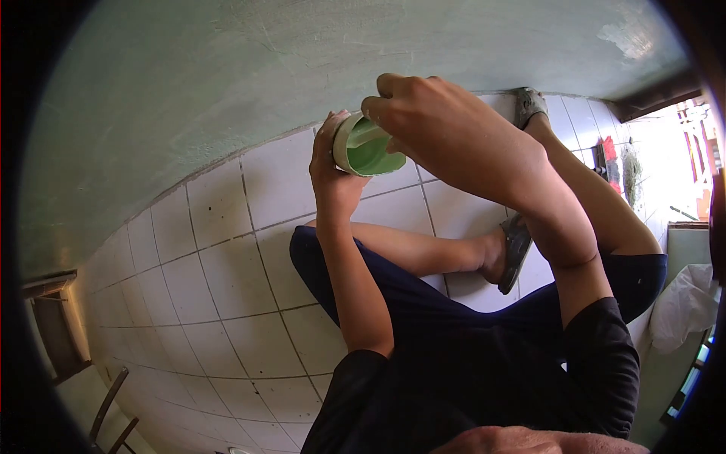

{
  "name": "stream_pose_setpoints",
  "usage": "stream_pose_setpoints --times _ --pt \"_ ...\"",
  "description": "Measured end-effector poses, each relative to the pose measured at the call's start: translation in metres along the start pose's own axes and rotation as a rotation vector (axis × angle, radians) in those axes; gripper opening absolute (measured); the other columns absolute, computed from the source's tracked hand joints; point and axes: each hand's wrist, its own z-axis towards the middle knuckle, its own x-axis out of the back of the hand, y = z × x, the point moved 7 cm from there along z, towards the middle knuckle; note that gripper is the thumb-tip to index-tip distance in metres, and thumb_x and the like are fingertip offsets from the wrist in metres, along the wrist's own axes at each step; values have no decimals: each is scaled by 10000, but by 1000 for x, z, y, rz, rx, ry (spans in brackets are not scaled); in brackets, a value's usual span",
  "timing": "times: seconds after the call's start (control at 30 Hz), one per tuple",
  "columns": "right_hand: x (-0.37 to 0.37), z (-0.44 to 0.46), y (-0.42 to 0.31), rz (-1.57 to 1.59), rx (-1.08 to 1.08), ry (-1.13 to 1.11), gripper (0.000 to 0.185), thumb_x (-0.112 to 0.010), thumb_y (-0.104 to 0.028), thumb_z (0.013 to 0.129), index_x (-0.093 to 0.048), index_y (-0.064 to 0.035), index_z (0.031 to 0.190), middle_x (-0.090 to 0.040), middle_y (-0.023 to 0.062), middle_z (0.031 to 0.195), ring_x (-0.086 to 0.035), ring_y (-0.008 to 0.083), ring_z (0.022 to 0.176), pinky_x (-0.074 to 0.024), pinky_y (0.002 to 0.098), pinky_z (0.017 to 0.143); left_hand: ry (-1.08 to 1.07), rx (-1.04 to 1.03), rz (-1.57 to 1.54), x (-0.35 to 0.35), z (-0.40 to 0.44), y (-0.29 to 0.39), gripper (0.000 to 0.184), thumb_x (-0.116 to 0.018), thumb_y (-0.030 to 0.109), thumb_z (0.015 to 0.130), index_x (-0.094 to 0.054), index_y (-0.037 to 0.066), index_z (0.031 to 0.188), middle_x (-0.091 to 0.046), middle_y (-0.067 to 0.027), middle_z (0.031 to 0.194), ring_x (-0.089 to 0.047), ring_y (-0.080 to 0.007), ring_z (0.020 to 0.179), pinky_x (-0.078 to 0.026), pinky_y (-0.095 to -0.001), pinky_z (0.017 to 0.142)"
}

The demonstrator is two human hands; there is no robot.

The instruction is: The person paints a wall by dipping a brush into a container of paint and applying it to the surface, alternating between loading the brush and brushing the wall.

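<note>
A small round container (340,145) with green inside is tilted so that its mouth faces my right hand. My left hand (325,155) is wrapped round its outer side and holds it up in front of the wall's foot. Over the container's rim is my right hand (404,106), with its fingers bent and closed. Something pale and narrow (367,135) lies inside the mouth, near the right fingers; whether those fingers grip it cannot be made out.
A pale green wall (227,83) rises beyond white floor tiles (219,276). My bent legs and sandalled feet lie below and right of my hands. A white plastic bag (684,306) is at the right, a doorway (681,159) at the upper right, dark chair parts (110,401) at the lower left.
</note>
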Motion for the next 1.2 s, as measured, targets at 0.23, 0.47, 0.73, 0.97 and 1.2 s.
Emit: stream_pose_setpoints --times 0.23,0.47,0.73,0.97,1.2 --pt "3 -4 9 314 74 208 126 -751 34 853 -705 78 962 -699 164 971 -736 344 846 -627 405 754 19 65 19 -1 -4 -1 854 -923 14 631 -551 85 1396 -627 -126 1357 -575 -353 1260 -505 -453 1068" --pt "-7 -13 4 258 51 216 120 -720 51 846 -689 65 962 -685 159 982 -737 342 833 -623 398 723 -3 95 -39 -3 -3 -2 864 -931 -5 628 -559 97 1401 -614 -118 1346 -587 -330 1255 -518 -444 1056" --pt "-21 -11 -3 168 127 248 176 -695 65 734 -659 43 904 -654 159 897 -716 350 803 -588 423 679 -14 123 -13 -8 -4 2 895 -960 -10 611 -561 107 1404 -583 -115 1369 -591 -316 1264 -542 -445 1038" --pt "9 -28 14 330 1 428 134 -723 10 920 -658 49 1030 -710 133 991 -742 249 828 -625 334 695 -12 144 -22 -1 -3 -10 928 -959 -21 586 -550 85 1412 -564 -122 1393 -588 -320 1270 -527 -431 1065" --pt "-8 -38 31 607 -200 505 246 -706 23 959 -574 42 1166 -744 145 1052 -776 240 980 -666 322 750 -25 171 15 2 -3 -15 966 -952 -22 581 -513 79 1436 -572 -131 1381 -587 -334 1276 -518 -442 1071"
